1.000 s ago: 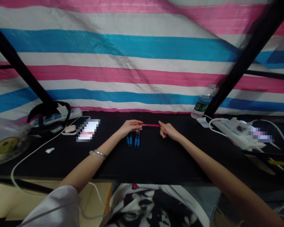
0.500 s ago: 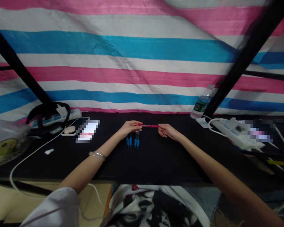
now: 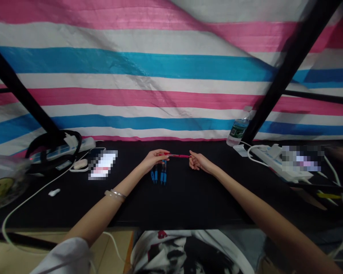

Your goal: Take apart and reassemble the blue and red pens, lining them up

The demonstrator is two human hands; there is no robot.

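A slim red pen was pinched mid-frame by the left hand and right hand. Slender blue-ended pens were laid below.

Bottle and power strip right of the right hand, earbud left of the left hand, striped sheet beyond

Smooth plastic on the red pen, plastic again on the blue pens, and what a dull, matt finish on that tabletop! Crinkled plastic sheeting with a faint sheen, clear glossy plastic for the bottle, hard smooth plastic on the power strip, soft cloth for the shirt
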